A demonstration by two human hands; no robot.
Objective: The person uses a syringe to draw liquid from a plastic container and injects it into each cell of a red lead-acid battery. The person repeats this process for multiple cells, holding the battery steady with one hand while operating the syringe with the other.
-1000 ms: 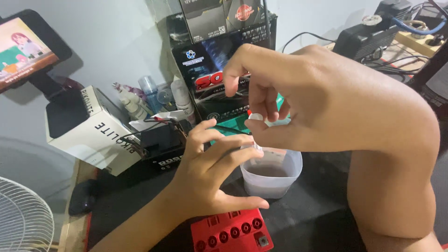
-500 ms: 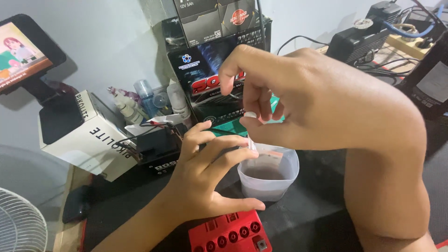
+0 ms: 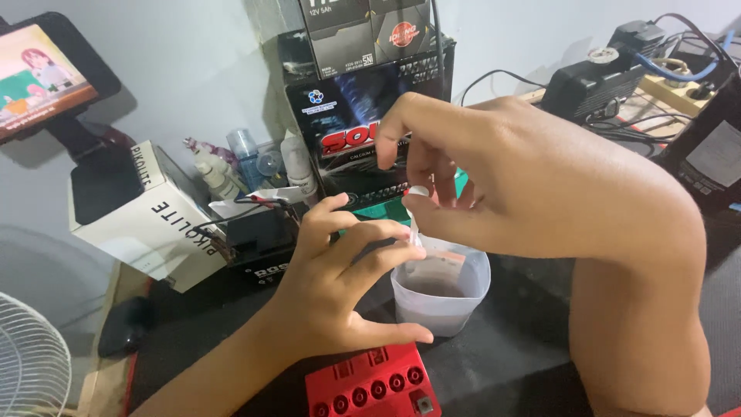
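Between both hands (image 3: pixel 340 286), translucent cup (image 3: pixel 441 297), fingertips pinching above rim

Just in front of the hands lies a red battery top (image 3: pixel 374 386) with a row of round ports. Beyond the fingers stands a stack of black battery boxes (image 3: pixel 363 100). To their left sit a white carton (image 3: pixel 147 224), a small black battery (image 3: pixel 258 239) with wires and a few little plastic bottles (image 3: pixel 247 158). Far left are a phone on a stand (image 3: pixel 42 73) and a white fan grille (image 3: pixel 31 363). Behind the right side, well apart, lie black chargers and cables (image 3: pixel 610 81).
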